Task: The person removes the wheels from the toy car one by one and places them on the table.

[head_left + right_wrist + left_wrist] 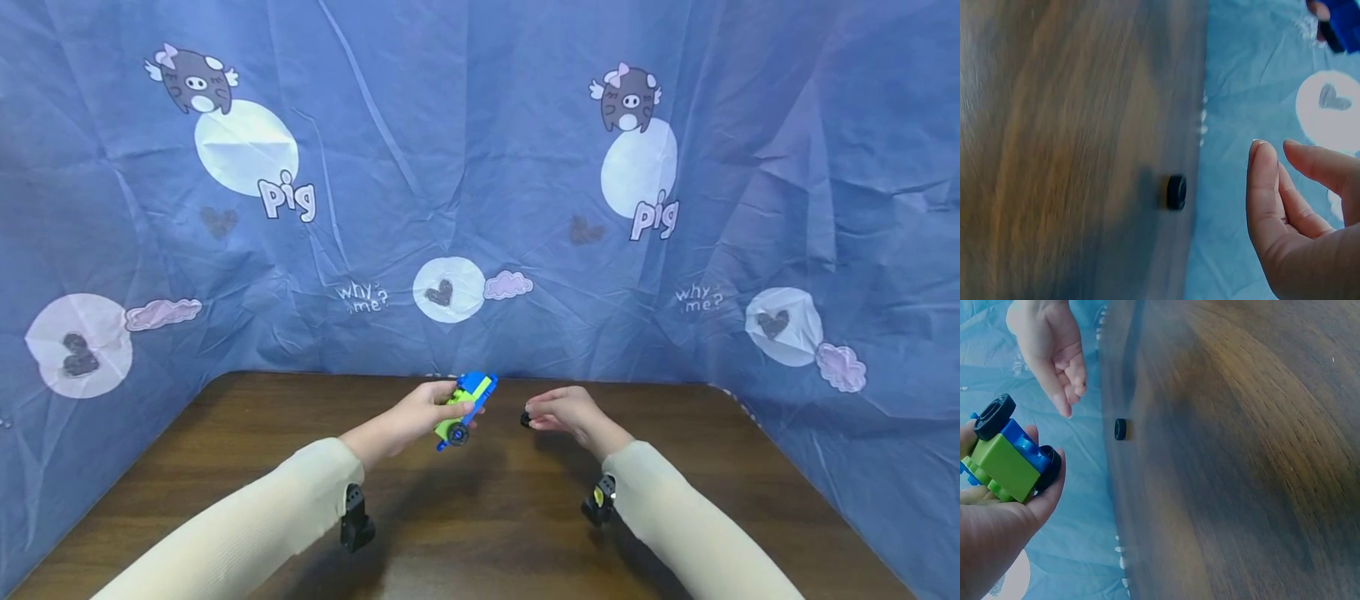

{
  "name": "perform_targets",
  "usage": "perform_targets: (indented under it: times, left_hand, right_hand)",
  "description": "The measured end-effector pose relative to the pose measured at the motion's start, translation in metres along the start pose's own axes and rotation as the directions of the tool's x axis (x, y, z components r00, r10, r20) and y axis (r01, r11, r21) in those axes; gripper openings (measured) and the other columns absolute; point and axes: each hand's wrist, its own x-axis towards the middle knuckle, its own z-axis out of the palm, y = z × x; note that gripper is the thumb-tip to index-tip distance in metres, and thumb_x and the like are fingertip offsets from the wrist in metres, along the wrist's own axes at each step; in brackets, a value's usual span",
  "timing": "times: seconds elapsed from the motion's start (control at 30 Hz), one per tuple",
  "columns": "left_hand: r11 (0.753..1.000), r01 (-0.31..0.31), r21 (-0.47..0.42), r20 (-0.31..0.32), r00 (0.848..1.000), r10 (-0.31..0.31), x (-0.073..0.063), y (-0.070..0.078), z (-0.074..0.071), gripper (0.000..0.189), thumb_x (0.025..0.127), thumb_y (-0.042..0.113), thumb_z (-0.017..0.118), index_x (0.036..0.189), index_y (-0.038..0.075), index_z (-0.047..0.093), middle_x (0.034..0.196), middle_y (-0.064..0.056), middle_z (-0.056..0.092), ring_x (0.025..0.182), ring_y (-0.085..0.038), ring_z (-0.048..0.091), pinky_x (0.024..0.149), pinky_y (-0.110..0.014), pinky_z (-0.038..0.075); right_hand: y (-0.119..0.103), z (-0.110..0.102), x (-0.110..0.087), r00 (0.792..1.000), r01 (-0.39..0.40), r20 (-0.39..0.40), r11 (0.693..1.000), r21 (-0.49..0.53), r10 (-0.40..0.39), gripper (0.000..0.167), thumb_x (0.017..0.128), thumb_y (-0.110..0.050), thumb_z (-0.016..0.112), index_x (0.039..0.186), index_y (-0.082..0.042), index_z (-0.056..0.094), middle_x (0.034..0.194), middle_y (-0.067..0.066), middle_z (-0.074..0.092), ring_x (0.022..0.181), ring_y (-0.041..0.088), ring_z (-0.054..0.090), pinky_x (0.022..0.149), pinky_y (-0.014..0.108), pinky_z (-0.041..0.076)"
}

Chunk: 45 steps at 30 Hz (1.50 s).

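My left hand (415, 415) grips a toy car (1007, 465) of lime-green and blue building blocks, tilted in the air. Two black wheels show on it in the left wrist view, and the fingers hide part of its body. To the right, a loose black wheel (1176, 192) rests on the table, standing on its tread near the far edge. My right hand (572, 411) hovers just above that wheel. In the right wrist view its fingers (1264, 181) are slightly bent, thumb and fingertips apart, with nothing between them.
The brown wooden table (480, 533) lies under both hands. Behind it hangs a blue cloth (465, 192) printed with pigs and hearts, running down past the table's far edge. Each sleeve carries a small black camera (357, 518) at the wrist.
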Motion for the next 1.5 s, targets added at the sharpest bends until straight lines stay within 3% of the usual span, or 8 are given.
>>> perform_targets:
  times: [0.17, 0.33, 0.5, 0.73, 0.97, 1.23, 1.5]
  left_hand:
    - [0.999, -0.032, 0.013, -0.021, 0.999, 0.032, 0.001, 0.001, 0.0, 0.038, 0.099, 0.014, 0.054, 0.126, -0.011, 0.052, 0.109, -0.015, 0.07, 0.087, -0.015, 0.067, 0.077, -0.03, 0.056]
    - [0.999, -0.042, 0.016, -0.049, 0.998, 0.043, -0.001, 0.0, 0.001, 0.034, 0.099, 0.013, 0.054, 0.122, -0.012, 0.055, 0.103, -0.012, 0.071, 0.085, -0.013, 0.066, 0.075, -0.026, 0.054]
    - [1.0, -0.027, 0.016, -0.069, 0.997, 0.028, -0.001, -0.001, 0.002, 0.034, 0.097, 0.014, 0.056, 0.118, -0.013, 0.057, 0.095, -0.008, 0.071, 0.08, -0.009, 0.065, 0.074, -0.025, 0.053]
    - [1.0, -0.004, 0.016, -0.078, 0.997, 0.005, -0.001, 0.0, 0.001, 0.033, 0.097, 0.016, 0.057, 0.115, -0.011, 0.059, 0.087, -0.003, 0.066, 0.076, -0.009, 0.063, 0.072, -0.025, 0.053]
    - [0.999, -0.028, 0.019, -0.048, 0.998, 0.029, 0.0, 0.0, 0.001, 0.036, 0.098, 0.018, 0.055, 0.117, -0.013, 0.057, 0.098, -0.013, 0.068, 0.08, -0.009, 0.063, 0.076, -0.024, 0.052]
    - [1.0, -0.01, -0.009, -0.049, 0.999, 0.01, -0.002, 0.001, 0.004, 0.032, 0.099, 0.017, 0.053, 0.111, -0.013, 0.057, 0.085, 0.0, 0.061, 0.078, -0.008, 0.059, 0.075, -0.023, 0.049]
    - [0.997, -0.002, -0.081, -0.023, 1.0, 0.0, -0.001, 0.006, 0.005, 0.034, 0.1, 0.016, 0.051, 0.116, -0.014, 0.054, 0.088, -0.001, 0.062, 0.079, -0.009, 0.062, 0.074, -0.024, 0.052]
  right_hand:
    - [-0.007, 0.011, -0.014, 0.997, 0.047, 0.063, 0.998, 0.033, -0.049, 0.031, 0.088, 0.007, 0.062, 0.114, 0.022, 0.056, 0.078, 0.006, 0.07, 0.065, 0.014, 0.069, 0.068, 0.026, 0.058]
    - [-0.009, 0.024, -0.03, 0.986, 0.092, 0.14, 0.995, 0.027, -0.095, 0.033, 0.088, 0.005, 0.063, 0.115, 0.022, 0.056, 0.079, 0.005, 0.071, 0.067, 0.013, 0.069, 0.072, 0.029, 0.058]
    - [-0.014, 0.039, -0.046, 0.972, 0.132, 0.198, 0.991, -0.011, -0.127, 0.034, 0.088, -0.001, 0.067, 0.115, 0.018, 0.059, 0.085, 0.008, 0.073, 0.072, 0.014, 0.07, 0.079, 0.035, 0.058]
    - [-0.021, 0.06, -0.063, 0.952, 0.204, 0.24, 0.978, -0.038, -0.189, 0.033, 0.085, -0.003, 0.071, 0.111, 0.015, 0.063, 0.09, 0.015, 0.073, 0.072, 0.015, 0.07, 0.079, 0.039, 0.058]
    - [-0.019, 0.076, -0.072, 0.938, 0.233, 0.269, 0.972, -0.031, -0.217, 0.029, 0.084, -0.002, 0.072, 0.105, 0.016, 0.064, 0.088, 0.023, 0.072, 0.069, 0.017, 0.071, 0.078, 0.046, 0.057]
    - [-0.018, 0.087, -0.075, 0.936, 0.274, 0.236, 0.961, -0.02, -0.262, 0.027, 0.083, 0.001, 0.072, 0.102, 0.016, 0.062, 0.084, 0.02, 0.073, 0.064, 0.013, 0.069, 0.072, 0.043, 0.059]
    - [-0.019, 0.096, -0.079, 0.936, 0.33, 0.146, 0.943, -0.052, -0.32, 0.029, 0.077, 0.002, 0.078, 0.096, 0.012, 0.059, 0.079, 0.017, 0.071, 0.061, 0.013, 0.068, 0.065, 0.038, 0.059]
